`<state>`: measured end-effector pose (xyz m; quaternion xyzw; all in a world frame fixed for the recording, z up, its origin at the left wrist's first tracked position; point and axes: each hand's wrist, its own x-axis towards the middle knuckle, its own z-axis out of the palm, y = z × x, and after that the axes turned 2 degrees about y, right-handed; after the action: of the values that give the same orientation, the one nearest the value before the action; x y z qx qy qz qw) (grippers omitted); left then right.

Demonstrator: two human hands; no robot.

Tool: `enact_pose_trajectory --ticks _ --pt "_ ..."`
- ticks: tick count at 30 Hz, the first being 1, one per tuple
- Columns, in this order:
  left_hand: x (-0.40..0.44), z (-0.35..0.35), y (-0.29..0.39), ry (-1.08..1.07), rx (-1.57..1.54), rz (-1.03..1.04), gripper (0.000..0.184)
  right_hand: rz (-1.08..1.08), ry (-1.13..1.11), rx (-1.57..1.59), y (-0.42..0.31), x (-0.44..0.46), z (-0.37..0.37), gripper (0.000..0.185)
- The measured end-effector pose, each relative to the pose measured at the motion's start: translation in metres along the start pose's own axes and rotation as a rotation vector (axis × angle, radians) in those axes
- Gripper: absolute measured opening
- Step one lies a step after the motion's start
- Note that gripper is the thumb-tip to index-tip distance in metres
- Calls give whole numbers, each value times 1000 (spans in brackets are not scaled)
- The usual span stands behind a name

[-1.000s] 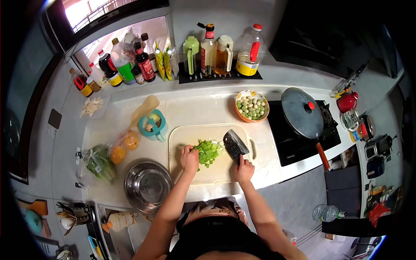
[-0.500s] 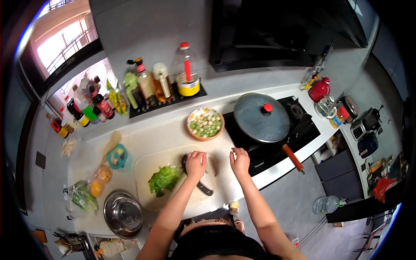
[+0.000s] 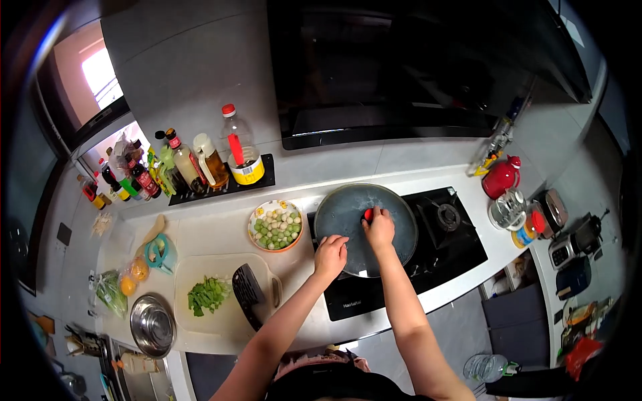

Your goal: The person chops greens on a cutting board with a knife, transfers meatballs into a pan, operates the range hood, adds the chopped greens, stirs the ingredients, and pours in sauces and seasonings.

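One marking, seemingly "Haotaitai", shows on the black stove (image 3: 441, 257). Over its left side sits the round lid (image 3: 351, 217), red knob (image 3: 368, 214) pointing up. Right hand (image 3: 380, 232) pinches that knob; left hand (image 3: 331, 256), loosely curled, is at the lid's near-left edge, its grip unclear.

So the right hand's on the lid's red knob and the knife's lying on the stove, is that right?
Not quite: the knife lies on the board, not the stove, as the head view shows. The right hand is on the red knob of the lid.
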<state>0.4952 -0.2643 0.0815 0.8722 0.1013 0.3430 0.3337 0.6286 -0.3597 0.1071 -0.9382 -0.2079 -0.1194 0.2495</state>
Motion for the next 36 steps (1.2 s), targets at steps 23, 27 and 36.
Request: enact_pose_trajectory --ticks 23,27,36 --pt "-82 -200 -13 263 443 -88 19 -484 -124 254 -211 -144 23 31" --pt "-141 -260 -38 314 499 -168 21 -541 -199 320 -255 -202 39 30" --pt "-257 -412 -25 614 707 -239 24 -650 -191 579 -402 -301 57 28"
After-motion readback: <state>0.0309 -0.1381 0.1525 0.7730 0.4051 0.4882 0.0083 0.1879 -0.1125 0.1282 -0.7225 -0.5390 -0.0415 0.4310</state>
